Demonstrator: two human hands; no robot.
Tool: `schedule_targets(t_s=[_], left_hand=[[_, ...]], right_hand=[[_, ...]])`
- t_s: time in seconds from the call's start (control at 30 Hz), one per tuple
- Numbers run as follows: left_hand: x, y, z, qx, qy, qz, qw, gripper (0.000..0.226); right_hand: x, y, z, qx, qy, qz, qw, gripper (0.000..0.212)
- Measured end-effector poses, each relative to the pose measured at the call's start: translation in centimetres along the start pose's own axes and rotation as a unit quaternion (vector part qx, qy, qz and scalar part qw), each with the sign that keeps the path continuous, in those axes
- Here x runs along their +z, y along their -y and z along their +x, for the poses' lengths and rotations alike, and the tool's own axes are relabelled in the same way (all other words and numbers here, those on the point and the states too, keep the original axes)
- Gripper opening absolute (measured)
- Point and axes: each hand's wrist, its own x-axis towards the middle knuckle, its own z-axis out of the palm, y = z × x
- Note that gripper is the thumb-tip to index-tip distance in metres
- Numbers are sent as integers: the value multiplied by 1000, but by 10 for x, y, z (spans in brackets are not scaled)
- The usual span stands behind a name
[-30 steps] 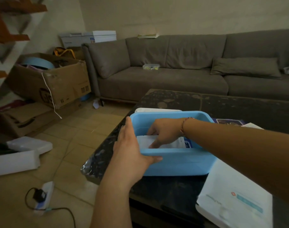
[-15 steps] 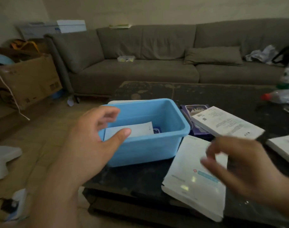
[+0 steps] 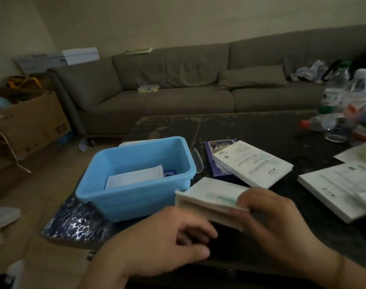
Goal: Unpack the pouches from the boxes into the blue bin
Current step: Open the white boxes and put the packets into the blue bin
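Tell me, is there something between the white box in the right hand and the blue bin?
Nothing visible. The right hand grips the white box right beside the blue bin, whose top is open, with a white pouch inside.

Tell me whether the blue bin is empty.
Not empty: a white pouch lies flat inside the blue bin, with something blue beside it.

From my remote seat I see two bare forearms with no sleeves reaching in from the bottom edge, the left hand (image 3: 157,243) and the right hand (image 3: 278,224) both ringless as far as the blur lets me tell, with short nails.
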Motion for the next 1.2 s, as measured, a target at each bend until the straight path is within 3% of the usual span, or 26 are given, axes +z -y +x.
schedule_targets(t_s=[0.07, 0.2, 0.53, 1.0, 1.1, 1.2], left_hand=[[5, -6, 5, 52, -92, 11, 994, 27], [10, -10, 10, 120, -224, -29, 967, 23], [17, -15, 28, 57, -149, 198, 967, 51], [-7, -26, 3, 167, -229, 321, 904, 25], [-19, -30, -20, 224, -323, 287, 873, 21], [-29, -34, -36, 258, -442, 242, 824, 11]], right_hand=[[-6, 0, 5, 75, -28, 110, 991, 21], [-8, -2, 9, 104, -56, 167, 979, 16], [1, -3, 18, 103, -82, 166, 977, 19], [15, -7, 7, 34, -117, 163, 979, 27], [16, -9, 4, 16, -101, 140, 985, 27], [17, -15, -3, -63, -44, 27, 997, 37]])
